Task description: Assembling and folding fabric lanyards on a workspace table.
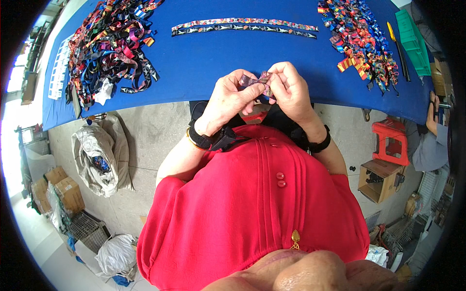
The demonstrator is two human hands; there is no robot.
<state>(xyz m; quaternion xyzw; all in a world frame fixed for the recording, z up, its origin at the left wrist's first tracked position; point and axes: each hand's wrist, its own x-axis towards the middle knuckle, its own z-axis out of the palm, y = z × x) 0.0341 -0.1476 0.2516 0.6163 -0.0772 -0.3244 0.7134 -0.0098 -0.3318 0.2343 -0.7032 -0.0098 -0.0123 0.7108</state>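
Observation:
Close to the table's front edge, both my hands hold a short piece of purplish patterned strap [265, 77], folded or looped between them. My left hand [228, 97] pinches its left end between thumb and fingers. With bent fingers, my right hand [293, 92] grips the other end; the fingers hide part of the strap. Beyond the hands, a pale patterned strap [242, 21] and a black patterned strap [238, 27] lie side by side across the blue table [204, 56].
A tangled heap of straps [114, 48] sits at left and a bundled strap pile [361, 46] at right. Farther right are a green tray [412, 41] and another person's arm [432, 138]. A sack [102, 155], red stool [391, 140] and carton [381, 179] stand on the floor.

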